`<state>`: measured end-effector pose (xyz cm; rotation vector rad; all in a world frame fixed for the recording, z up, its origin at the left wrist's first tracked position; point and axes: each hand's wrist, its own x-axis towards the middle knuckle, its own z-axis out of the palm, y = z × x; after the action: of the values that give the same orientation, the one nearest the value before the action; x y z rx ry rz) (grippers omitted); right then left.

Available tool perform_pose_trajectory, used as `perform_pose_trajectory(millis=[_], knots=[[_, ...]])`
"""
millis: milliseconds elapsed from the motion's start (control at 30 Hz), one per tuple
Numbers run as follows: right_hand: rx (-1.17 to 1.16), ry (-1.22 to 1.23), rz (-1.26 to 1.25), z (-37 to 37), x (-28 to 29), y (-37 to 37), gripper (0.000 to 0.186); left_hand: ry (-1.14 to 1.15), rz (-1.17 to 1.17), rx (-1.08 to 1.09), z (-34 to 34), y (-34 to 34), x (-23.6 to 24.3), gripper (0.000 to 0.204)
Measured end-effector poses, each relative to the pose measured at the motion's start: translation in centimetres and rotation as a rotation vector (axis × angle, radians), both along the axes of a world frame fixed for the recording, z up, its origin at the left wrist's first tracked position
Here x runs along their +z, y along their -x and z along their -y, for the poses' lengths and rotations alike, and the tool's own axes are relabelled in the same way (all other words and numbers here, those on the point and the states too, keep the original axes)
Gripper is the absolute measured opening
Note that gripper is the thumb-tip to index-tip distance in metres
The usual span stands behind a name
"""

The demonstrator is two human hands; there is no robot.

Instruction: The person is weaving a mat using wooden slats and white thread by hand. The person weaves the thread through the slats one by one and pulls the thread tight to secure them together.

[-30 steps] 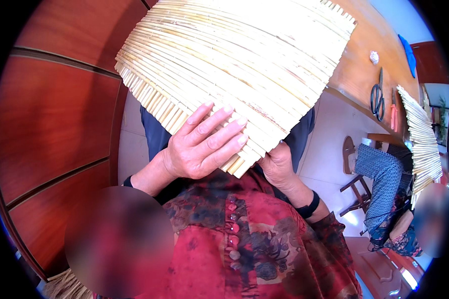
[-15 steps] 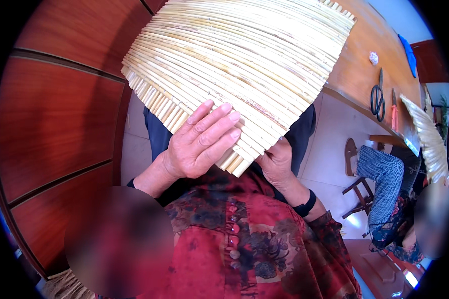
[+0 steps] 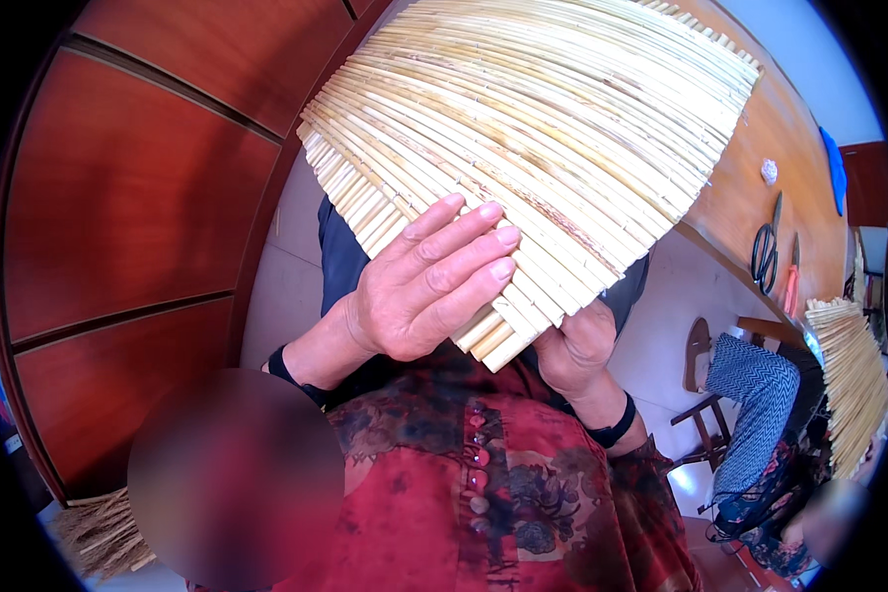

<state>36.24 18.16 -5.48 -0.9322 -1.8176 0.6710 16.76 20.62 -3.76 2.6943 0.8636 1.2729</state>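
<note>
Centrally, the pale reed mat [image 3: 543,128] slants above the lap [image 3: 338,242], overlapping the worktop [image 3: 735,212] in view; the left hand [image 3: 419,286] lies with extended fingers across the mat's near edge, thumb hidden, while the right hand [image 3: 576,347] curls at the near corner — whether either grip pinches cannot be told. Uneven pressure could skew the protruding rod ends [image 3: 505,349] there — and slack support beneath could let the mat slip.

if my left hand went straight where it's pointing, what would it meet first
More of the stalk mat under your left hand; past its edge, perhaps the wooden table, though depth is unclear.
</note>
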Motion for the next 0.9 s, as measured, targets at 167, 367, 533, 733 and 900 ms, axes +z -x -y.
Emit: perform_pose_trajectory(millis=[167,367,533,733,900], knots=[[0.046,0.041,-0.073,-0.2,-0.5,-0.4,0.027,-0.031,0.050,-0.018,-0.1,0.2,-0.7,0.030],[0.114,0.227,-0.243,0.7,-2.2,-0.7,0.024,0.016,0.032,-0.083,-0.1,0.5,-1.6,0.030],[0.160,0.397,-0.308,1.2,-2.3,-0.7,0.023,0.029,0.008,-0.067,0.0,0.6,-1.9,0.028],[0.118,0.344,-0.216,0.8,-2.6,-0.8,0.026,0.054,-0.066,-0.041,0.3,0.3,-1.8,0.025],[0.042,0.287,-0.216,0.6,-1.9,-0.1,0.029,0.061,-0.078,-0.047,0.4,-0.2,-0.9,0.028]])
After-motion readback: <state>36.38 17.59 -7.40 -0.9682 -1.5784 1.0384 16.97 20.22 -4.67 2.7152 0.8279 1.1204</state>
